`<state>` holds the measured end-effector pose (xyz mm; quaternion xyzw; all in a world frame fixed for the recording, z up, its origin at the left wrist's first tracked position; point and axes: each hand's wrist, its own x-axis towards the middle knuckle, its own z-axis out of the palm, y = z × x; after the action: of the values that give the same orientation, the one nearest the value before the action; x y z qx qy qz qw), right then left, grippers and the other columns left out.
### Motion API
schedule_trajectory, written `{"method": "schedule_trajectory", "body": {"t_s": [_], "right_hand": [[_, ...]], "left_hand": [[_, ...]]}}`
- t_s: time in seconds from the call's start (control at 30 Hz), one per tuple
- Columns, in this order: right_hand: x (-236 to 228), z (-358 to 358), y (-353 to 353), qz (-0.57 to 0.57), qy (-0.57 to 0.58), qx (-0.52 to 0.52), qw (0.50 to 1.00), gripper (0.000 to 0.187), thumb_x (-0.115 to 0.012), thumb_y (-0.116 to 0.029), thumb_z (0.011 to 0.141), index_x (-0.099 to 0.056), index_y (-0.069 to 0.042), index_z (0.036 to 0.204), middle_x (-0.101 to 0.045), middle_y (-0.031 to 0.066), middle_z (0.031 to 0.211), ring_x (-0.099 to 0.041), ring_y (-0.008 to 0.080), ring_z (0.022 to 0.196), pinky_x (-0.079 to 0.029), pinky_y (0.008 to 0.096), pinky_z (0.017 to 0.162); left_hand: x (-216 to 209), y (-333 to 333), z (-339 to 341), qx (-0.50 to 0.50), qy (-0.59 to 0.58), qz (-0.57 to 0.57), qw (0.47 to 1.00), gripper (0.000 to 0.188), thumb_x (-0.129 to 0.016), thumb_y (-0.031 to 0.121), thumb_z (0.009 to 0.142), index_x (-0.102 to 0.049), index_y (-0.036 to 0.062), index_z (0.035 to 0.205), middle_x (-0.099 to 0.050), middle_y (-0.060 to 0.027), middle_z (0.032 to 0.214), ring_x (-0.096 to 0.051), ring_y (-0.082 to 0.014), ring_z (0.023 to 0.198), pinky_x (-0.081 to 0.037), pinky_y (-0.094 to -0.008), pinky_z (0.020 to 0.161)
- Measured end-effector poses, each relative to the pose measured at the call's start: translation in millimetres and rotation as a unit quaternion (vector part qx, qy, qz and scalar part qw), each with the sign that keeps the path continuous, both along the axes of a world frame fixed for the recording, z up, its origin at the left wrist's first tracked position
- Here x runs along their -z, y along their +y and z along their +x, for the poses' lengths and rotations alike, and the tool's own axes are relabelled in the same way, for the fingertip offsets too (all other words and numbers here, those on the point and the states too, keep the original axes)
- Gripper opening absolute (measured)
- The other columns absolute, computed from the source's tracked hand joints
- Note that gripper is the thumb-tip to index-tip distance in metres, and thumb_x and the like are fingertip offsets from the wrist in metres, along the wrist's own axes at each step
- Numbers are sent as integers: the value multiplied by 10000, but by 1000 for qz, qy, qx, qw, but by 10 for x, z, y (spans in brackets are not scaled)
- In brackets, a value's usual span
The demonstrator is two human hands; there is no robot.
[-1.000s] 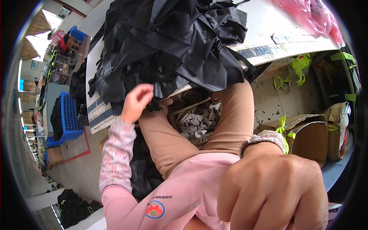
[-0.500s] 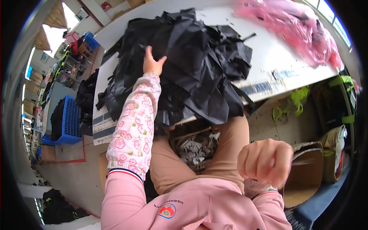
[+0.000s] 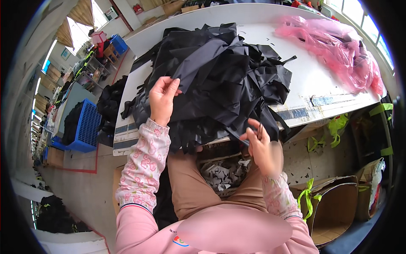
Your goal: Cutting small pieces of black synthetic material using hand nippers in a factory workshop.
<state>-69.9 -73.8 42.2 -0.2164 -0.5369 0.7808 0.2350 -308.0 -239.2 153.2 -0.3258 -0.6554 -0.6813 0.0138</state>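
Note:
A large heap of black fabric pieces (image 3: 224, 72) covers the middle of the white table. My left hand (image 3: 164, 95) is closed on the near end of a long black fabric strip (image 3: 196, 59), pinched between thumb and fingers and lifted slightly off the heap. By the table's near edge, my right hand (image 3: 263, 150) has its fingers curled round a small, thin, dark-handled tool that looks like scissors (image 3: 259, 130). Its tip is hard to make out against the black fabric. The right hand is apart from the strip.
A pink plastic bag (image 3: 334, 51) lies at the table's (image 3: 258, 31) far right. Below the near edge, between my knees, are white and dark scraps (image 3: 224, 171). An open cardboard box (image 3: 334, 207) stands at lower right. A blue crate (image 3: 86, 127) with black material is on the left.
My left hand, spread over the heap before, has closed on a black strip. My right hand has come forward from beside my body to the table's near edge. The view has shifted slightly.

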Motion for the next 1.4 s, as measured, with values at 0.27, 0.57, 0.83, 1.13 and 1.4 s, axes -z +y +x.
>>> {"method": "schedule_trajectory", "body": {"t_s": [0.27, 0.57, 0.83, 1.13, 1.4], "right_hand": [[116, -1269, 595, 253, -55, -13, 966, 308, -658, -107, 867, -604, -23, 1157, -605, 46, 617, -556, 103, 540, -420, 247, 541], [-125, 360, -383, 420, 94, -133, 893, 354, -619, 102, 711, -677, -40, 1030, -604, 112, 755, -578, 252, 614, -476, 306, 573], [373, 968, -584, 380, 5, -263, 887, 354, -659, 64, 703, -680, -61, 1033, -588, 109, 743, -604, 285, 658, -480, 343, 588], [297, 972, -384, 265, -60, -125, 954, 395, -724, -106, 830, -610, -46, 1203, -697, 66, 915, -621, 114, 782, -494, 262, 678], [-150, 364, -681, 286, 0, -65, 956, 226, -705, -81, 838, -641, 5, 1037, -658, 88, 852, -615, 123, 789, -481, 245, 681]], "left_hand": [[723, -235, 15, -54, -171, -65, 982, 346, -649, 207, 910, -490, 44, 1170, -555, -48, 976, -603, -120, 671, -487, -241, 604], [1019, -557, 1021, 270, -510, 136, 805, 676, -405, 556, 967, -307, 83, 1441, -425, -93, 1424, -507, -298, 1219, -366, -495, 1054], [1309, -549, 1291, 258, -598, 236, 721, 504, -527, 403, 954, -506, 58, 1322, -572, -71, 1298, -539, -246, 1191, -392, -424, 1047], [959, -751, 1544, 143, -377, 60, 913, 285, -645, 76, 874, -626, -4, 1147, -660, -58, 1104, -615, -167, 995, -467, -317, 921], [1146, -467, 2035, 164, 43, -160, 972, 399, -638, 41, 858, -538, 21, 1244, -633, -171, 1106, -624, -352, 1019, -495, -378, 852]]}}
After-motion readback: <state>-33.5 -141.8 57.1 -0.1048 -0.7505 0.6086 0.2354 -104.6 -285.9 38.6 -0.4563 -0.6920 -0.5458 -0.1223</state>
